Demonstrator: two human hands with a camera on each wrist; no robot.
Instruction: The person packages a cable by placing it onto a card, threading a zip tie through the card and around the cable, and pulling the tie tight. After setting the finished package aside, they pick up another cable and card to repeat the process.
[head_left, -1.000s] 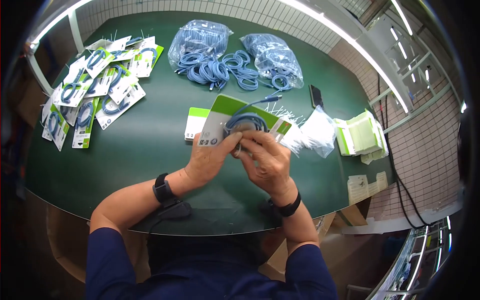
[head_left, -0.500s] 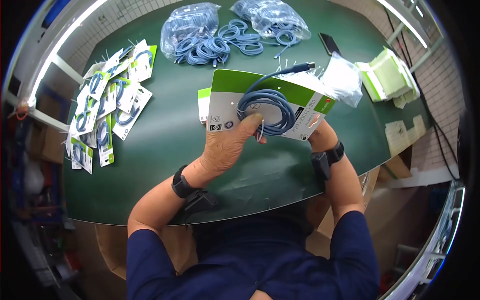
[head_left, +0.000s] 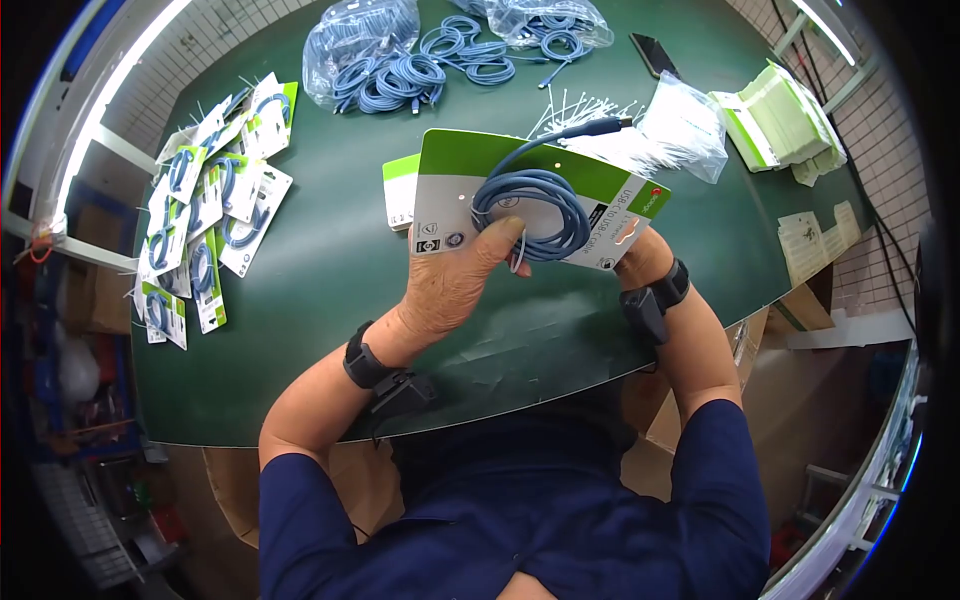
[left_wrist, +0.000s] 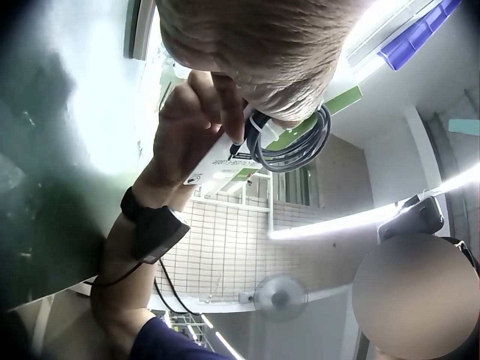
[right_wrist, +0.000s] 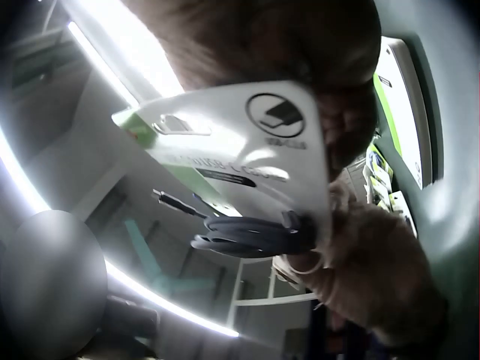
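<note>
Blue cable on card, both hands gripping.
Your left hand thumb pins the coil; right hand clamps the card's edge — hold it level above the worktop.

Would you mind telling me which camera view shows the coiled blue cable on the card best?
The head view: the coiled blue cable lies in full against the card, its plug end pointing up right. The left wrist view shows only a dark backlit loop under the left hand; the right wrist view shows it edge-on.
</note>
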